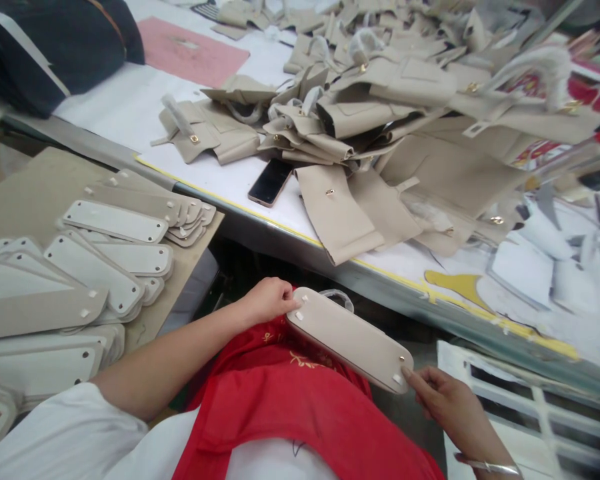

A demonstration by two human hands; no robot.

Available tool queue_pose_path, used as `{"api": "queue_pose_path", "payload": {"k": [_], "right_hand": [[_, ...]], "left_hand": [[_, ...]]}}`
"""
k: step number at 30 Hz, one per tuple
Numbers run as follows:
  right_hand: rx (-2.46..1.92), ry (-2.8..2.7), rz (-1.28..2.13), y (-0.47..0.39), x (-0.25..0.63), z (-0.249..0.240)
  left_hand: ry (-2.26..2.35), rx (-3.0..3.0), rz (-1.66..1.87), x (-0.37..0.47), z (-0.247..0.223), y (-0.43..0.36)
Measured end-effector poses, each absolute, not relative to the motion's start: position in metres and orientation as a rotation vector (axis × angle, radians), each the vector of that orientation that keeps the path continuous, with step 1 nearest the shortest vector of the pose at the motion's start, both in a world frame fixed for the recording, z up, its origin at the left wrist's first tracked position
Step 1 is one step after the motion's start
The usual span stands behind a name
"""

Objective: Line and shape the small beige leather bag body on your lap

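While both hands meet its two ends, a long beige panel [350, 339] with rounded ends lies tilted above the lap, its right end lower, a clear-wrapped handle [341, 297] showing behind its far edge; the left hand [270, 298] pinches the left end, thumb on top and fingers curled, beside small white tabs, while the right hand [440, 393] has a fingertip on the right end near a metal stud, its other fingers bent, and whether they pinch I cannot tell; beneath is a red apron [300, 413], to the left similar panels [95, 267] lie stacked on a brown board [35, 177], and ahead, on a white-covered table [115, 127], a phone [271, 182] sits just beside heaped beige bag pieces [337, 213]
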State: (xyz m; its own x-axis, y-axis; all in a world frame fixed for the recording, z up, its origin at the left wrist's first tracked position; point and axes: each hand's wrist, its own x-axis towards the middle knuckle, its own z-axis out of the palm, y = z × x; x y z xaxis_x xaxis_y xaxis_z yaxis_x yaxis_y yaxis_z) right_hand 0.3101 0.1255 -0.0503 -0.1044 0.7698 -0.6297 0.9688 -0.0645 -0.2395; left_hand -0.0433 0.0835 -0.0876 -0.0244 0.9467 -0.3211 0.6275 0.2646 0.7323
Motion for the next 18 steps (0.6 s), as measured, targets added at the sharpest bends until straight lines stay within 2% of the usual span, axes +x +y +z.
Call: {"api": "queue_pose_path", "payload": {"k": [3, 5, 7, 10, 18], "right_hand": [[1.851, 2.126, -0.57, 0.13, 0.288, -0.038], [1.77, 2.462, -0.423, 0.131, 0.255, -0.036], [1.459, 2.847, -0.433, 0.129, 0.213, -0.04], [1.042, 3.022, -0.51, 0.125, 0.153, -0.058], [1.113, 2.898, -0.559, 0.127, 0.114, -0.084]], "left_hand": [[1.747, 1.489, 0.492, -0.044, -0.089, 0.085], [1.728, 1.484, 0.488, -0.046, -0.09, 0.087], [1.694, 1.457, 0.492, -0.049, -0.092, 0.089], [1.629, 1.397, 0.501, -0.054, -0.099, 0.092], [1.346, 1.177, 0.555, -0.066, -0.112, 0.098]]}}
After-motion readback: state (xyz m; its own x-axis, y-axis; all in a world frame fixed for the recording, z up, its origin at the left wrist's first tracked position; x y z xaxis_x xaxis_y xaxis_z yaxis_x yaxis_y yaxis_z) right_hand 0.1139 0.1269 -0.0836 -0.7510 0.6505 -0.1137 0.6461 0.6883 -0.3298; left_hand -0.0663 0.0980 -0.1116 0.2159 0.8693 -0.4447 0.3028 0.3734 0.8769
